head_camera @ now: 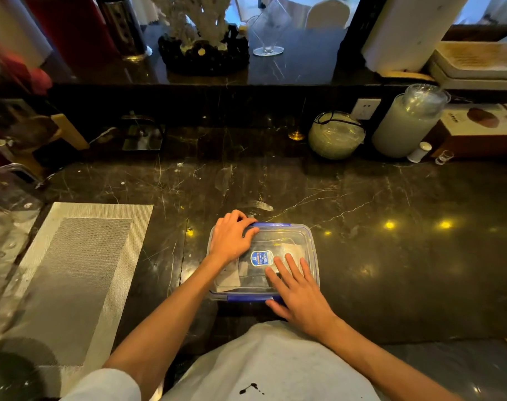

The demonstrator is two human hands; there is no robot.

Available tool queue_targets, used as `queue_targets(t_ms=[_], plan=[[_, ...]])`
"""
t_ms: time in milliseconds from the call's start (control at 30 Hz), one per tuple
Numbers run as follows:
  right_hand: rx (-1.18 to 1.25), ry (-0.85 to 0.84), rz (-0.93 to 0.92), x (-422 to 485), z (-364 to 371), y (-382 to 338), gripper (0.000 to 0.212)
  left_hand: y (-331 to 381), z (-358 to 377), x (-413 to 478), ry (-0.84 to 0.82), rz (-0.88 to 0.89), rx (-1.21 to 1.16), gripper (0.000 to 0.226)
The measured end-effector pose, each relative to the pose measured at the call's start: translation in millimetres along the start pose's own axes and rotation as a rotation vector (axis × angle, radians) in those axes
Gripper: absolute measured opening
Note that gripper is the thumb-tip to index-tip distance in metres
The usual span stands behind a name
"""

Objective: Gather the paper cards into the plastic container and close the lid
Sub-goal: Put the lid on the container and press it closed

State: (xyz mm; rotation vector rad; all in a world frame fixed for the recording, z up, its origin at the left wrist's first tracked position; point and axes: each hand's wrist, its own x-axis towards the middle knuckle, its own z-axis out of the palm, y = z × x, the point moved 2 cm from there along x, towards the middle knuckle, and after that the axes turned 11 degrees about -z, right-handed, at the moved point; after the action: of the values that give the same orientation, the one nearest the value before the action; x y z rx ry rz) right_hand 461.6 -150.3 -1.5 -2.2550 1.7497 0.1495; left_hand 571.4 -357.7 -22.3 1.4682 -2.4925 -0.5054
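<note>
Glossy veined marble counter, clear lid

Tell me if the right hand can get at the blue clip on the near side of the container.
Probably yes. The right hand lies flat on the lid, its thumb already beside the near blue clip, and nothing sits between them.

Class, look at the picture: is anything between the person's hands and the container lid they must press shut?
Nothing visible. The left hand lies on the lid at its far left corner, the right hand flat on its near right part. The paper cards show inside.
</note>
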Motion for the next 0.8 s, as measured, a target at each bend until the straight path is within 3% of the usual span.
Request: queue_targets(t_ms=[100, 200, 367, 467, 567, 800], plan=[[0.013, -0.057, 0.048, 10, -1, -12, 0.087, -1, 1, 0, -0.002, 0.002, 0.004, 0.041], [0.019, 0.000, 0.104, 17, -9, -16, 0.068, -2, 3, 1, -0.006, -0.007, -0.010, 0.042], [0.114, 0.273, 0.278, 34, -41, -6, 0.035, -2, 5, -1, -0.018, -0.037, -0.023, 0.041], [0.209, 0.119, 0.234, 34, -29, -17, 0.068, -1, 1, -2, -0.019, -0.013, -0.017, 0.041], [0.072, -0.122, 0.059, 26, -12, -28, 0.102, -2, 0, -2, -0.020, -0.003, -0.011, 0.041], [0.003, -0.145, 0.051, 31, -6, -23, 0.091, -3, 1, 0, -0.041, -0.026, -0.042, 0.041]])
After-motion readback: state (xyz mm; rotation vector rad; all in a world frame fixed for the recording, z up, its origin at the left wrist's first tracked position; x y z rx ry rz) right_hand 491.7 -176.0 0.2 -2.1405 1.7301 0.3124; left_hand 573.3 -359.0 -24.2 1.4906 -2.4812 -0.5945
